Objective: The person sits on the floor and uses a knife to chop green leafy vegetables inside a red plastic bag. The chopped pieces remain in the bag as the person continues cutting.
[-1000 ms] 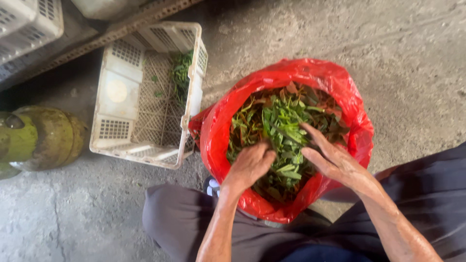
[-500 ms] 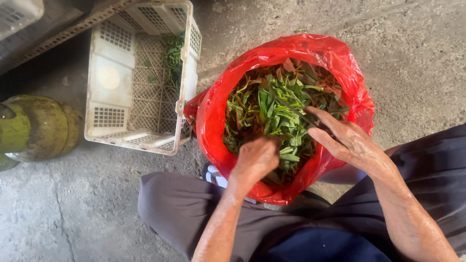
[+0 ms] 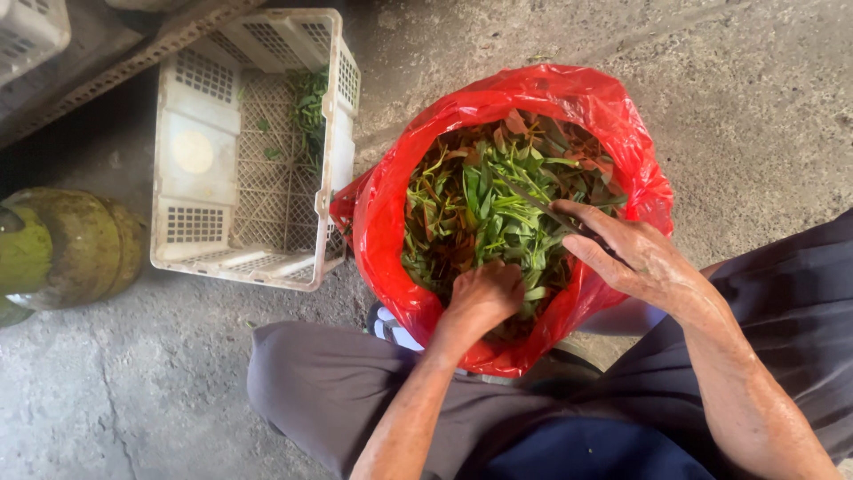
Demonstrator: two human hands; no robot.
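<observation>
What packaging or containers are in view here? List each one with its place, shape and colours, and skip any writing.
Red plastic bag: centre, on the floor between the person's knees, round open mouth, full of green and reddish leaves.
White plastic crate: left of the bag, rectangular, lattice walls, a few green leaves inside.
Green gas cylinder: far left, rounded, worn.
No labels, signs or screens.

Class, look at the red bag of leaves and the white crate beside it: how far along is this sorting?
Done: only a few leaves lie in the white crate. In hand: the left hand is closed in the leafy greens, and the right hand rests open at the rim of the red bag. Left: the bag is nearly full.
</observation>
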